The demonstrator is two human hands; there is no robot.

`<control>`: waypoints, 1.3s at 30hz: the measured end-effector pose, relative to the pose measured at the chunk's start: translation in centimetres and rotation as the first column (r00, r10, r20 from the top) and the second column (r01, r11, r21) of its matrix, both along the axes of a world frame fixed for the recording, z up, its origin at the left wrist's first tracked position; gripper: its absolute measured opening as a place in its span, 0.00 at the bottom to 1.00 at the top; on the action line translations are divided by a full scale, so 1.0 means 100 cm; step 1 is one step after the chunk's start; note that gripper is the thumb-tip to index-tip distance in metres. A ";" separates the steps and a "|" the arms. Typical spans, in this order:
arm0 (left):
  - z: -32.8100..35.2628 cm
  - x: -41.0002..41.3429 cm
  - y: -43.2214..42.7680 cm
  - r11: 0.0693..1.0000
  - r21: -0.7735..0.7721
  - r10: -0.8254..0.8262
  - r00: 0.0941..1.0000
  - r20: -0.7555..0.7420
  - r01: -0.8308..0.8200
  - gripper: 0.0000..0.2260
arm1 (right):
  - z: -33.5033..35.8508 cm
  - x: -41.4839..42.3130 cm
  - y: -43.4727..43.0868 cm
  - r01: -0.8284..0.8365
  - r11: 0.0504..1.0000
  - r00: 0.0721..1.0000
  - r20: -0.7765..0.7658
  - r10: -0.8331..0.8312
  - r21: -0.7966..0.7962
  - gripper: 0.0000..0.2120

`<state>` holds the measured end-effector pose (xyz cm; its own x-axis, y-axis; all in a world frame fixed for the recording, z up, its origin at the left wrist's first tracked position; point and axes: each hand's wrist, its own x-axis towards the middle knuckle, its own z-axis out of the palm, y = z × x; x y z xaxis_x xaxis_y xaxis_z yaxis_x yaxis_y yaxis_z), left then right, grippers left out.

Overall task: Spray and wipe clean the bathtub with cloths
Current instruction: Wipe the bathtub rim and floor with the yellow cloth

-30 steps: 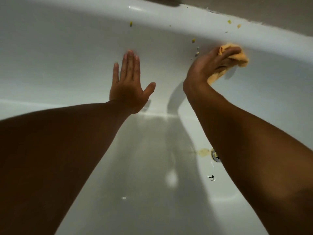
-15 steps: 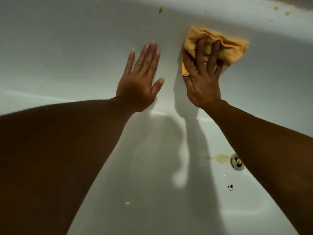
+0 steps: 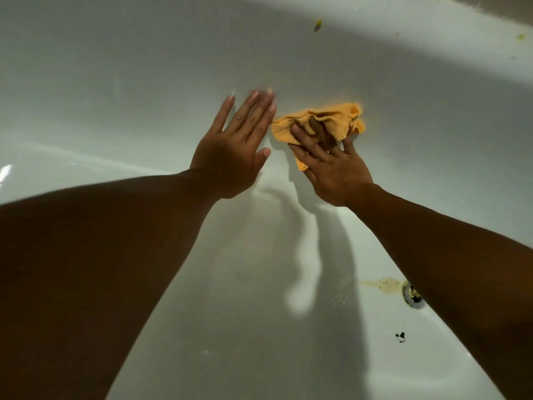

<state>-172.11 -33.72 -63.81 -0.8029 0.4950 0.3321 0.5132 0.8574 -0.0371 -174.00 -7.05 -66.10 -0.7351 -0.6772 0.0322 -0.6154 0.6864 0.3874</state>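
I look down into a white bathtub (image 3: 115, 82). My left hand (image 3: 233, 148) lies flat with straight fingers against the far inner wall. Just to its right, my right hand (image 3: 331, 166) presses a crumpled orange cloth (image 3: 326, 116) onto the same wall, its fingers spread over the cloth's lower half. The cloth's left corner nearly touches my left fingertips. Small yellow specks (image 3: 317, 24) dot the rim above.
At the lower right of the tub floor lies a metal drain (image 3: 413, 297), partly hidden by my right forearm. A yellowish stain (image 3: 383, 284) spreads left of it and a small black speck (image 3: 400, 336) lies below. My arms' shadows fall across the floor.
My right hand has dragged the cloth down from just under the rim and leftward, closer to my left hand. My left hand stays flat on the wall.
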 end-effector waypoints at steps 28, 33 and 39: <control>0.024 -0.011 -0.054 0.997 -0.072 -0.041 0.999 -0.005 0.041 0.27 | 0.071 -0.026 -0.023 0.148 0.918 0.951 -0.201 -0.234 -0.368 0.26; 0.031 -0.012 -0.055 0.997 -0.055 -0.051 0.998 -0.022 0.050 0.27 | 0.083 -0.030 -0.042 0.160 0.909 0.942 -0.217 -0.257 -0.385 0.25; 0.029 -0.013 -0.057 0.998 -0.048 -0.049 0.999 -0.023 0.048 0.27 | 0.084 -0.033 -0.062 0.063 0.970 0.954 -0.270 -0.128 -0.237 0.25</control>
